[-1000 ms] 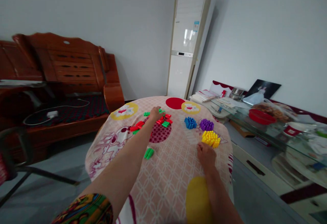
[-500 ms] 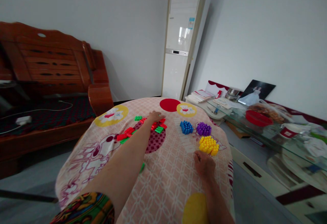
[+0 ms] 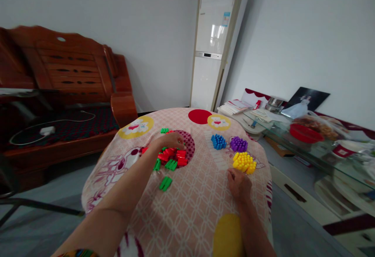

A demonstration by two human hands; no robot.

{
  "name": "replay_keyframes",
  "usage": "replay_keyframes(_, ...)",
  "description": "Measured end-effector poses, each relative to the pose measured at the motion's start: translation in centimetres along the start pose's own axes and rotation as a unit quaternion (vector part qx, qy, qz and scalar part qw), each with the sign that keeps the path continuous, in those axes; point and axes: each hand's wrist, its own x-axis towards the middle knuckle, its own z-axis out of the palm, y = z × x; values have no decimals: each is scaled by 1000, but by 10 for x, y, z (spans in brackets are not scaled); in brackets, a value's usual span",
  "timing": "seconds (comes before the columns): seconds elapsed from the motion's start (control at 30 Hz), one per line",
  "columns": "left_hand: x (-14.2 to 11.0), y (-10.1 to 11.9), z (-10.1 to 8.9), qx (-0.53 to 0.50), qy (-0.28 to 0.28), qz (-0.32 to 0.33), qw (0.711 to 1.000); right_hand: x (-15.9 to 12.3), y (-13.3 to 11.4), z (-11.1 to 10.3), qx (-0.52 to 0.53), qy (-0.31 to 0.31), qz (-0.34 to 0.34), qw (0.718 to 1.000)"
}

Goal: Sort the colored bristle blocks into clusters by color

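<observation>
My left hand (image 3: 175, 140) reaches over the red plastic building blocks (image 3: 168, 154) heaped on the cloth. Its fingers are curled down, and anything in them is hidden. Green blocks lie around the heap: a ribbed green block (image 3: 171, 165) at its front edge, another green block (image 3: 165, 183) nearer me, and one green block (image 3: 164, 131) behind. My right hand (image 3: 239, 184) rests as a fist on the table, with nothing showing in it. Just beyond it sits a cluster of yellow blocks (image 3: 244, 162), with purple blocks (image 3: 238, 144) and blue blocks (image 3: 218, 141) farther back.
A patterned cloth (image 3: 187, 210) covers the round table. To the right, a glass-topped cabinet (image 3: 281, 132) carries papers, a red bowl (image 3: 306, 132) and a cup (image 3: 345, 148). A wooden bench (image 3: 73, 73) stands left, and a tall white air conditioner (image 3: 206, 77) behind.
My left hand has curled its fingers and pulled back slightly; the red and green blocks beneath are bunched closer together. The right fist stays beside the yellow blocks. The view has shifted a little.
</observation>
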Motion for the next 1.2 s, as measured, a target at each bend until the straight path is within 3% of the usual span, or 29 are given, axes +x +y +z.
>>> replay_keyframes(0.07, 1, -10, -8, 9, 93, -77, 993, 1, 0, 0, -3, -5, 4, 1000)
replay_keyframes(0.13, 7, -20, -10, 25, 194, -168, 966, 1, -1, -1, -8, -7, 8, 1000)
replay_keyframes(0.2, 15, -30, -8, 30, 224, -236, 945, 1, -1, -2, -17, -7, 10, 1000)
replay_keyframes(0.27, 20, -39, -3, 26, 202, -261, 944, 1, -2, -2, -31, -6, 13, 999)
replay_keyframes(0.43, 14, -41, 4, 13, 154, -209, 966, 2, -6, -5, -63, -11, 22, 998)
replay_keyframes(0.67, -23, -19, 11, -35, 121, -104, 987, 3, -12, -10, -86, -28, 27, 996)
replay_keyframes(0.77, -39, -12, 16, -122, 141, -57, 981, 3, -13, -11, -99, -31, 29, 994)
replay_keyframes(0.83, -47, -6, 20, -182, 187, -51, 964, 3, -14, -12, -108, -33, 30, 993)
replay_keyframes(0.97, -54, 10, 31, -162, 289, -83, 940, 3, -18, -15, -127, -40, 39, 990)
replay_keyframes(1.1, -53, 23, 45, -89, 256, -65, 960, 4, -21, -17, -131, -48, 44, 989)
replay_keyframes(1.2, -53, 25, 53, -70, 261, -89, 959, 4, -21, -18, -130, -48, 42, 989)
